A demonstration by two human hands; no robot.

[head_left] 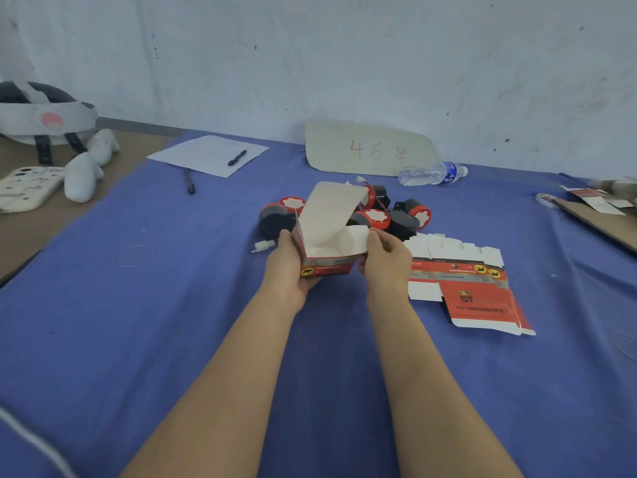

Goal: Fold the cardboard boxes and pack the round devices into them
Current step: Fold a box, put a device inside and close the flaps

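A red and white cardboard box is held up above the blue cloth, its top open and its lid flap standing up. My left hand grips its left side and bottom. My right hand pinches the right side flap. Behind the box lie several round black and red devices, one partly hidden by the lid. To the right, flat unfolded boxes lie stacked on the cloth.
A blue cloth covers the table. At the back are a paper sheet with a pen, a second pen, a cardboard sign and a water bottle. A phone and headset sit at left.
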